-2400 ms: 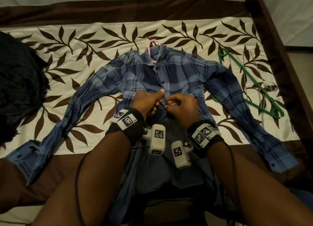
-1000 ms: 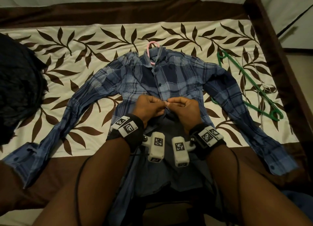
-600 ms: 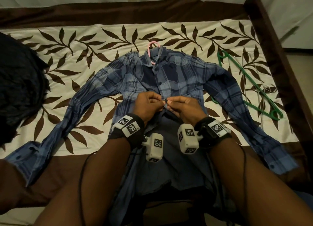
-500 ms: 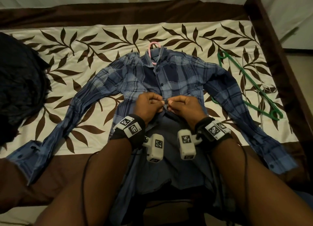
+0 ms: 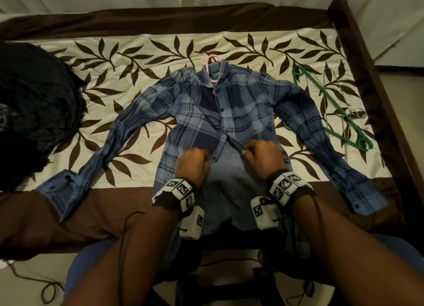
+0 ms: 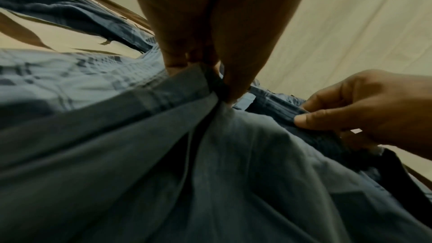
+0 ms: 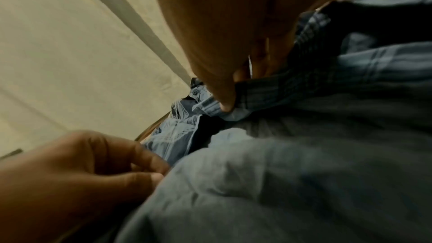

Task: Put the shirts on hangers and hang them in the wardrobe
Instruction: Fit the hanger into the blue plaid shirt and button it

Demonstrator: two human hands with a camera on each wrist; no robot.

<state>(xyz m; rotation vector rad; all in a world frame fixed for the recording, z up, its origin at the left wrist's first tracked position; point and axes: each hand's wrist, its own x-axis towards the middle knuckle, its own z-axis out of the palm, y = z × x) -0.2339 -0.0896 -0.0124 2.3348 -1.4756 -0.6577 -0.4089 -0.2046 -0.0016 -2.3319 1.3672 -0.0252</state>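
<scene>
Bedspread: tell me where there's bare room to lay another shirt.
The bedspread is free beyond the collar, up to the brown border, and between the shirt and the dark pile. Crowded right: the green hanger lies against the sleeve.

No words, brand names or numbers can be read anywhere. The only signs are black-and-white square marker codes on the left wristband point(image 5: 182, 189), the right wristband point(image 5: 285, 186) and the white camera blocks point(image 5: 193, 222) beneath the wrists, low in the frame.
</scene>
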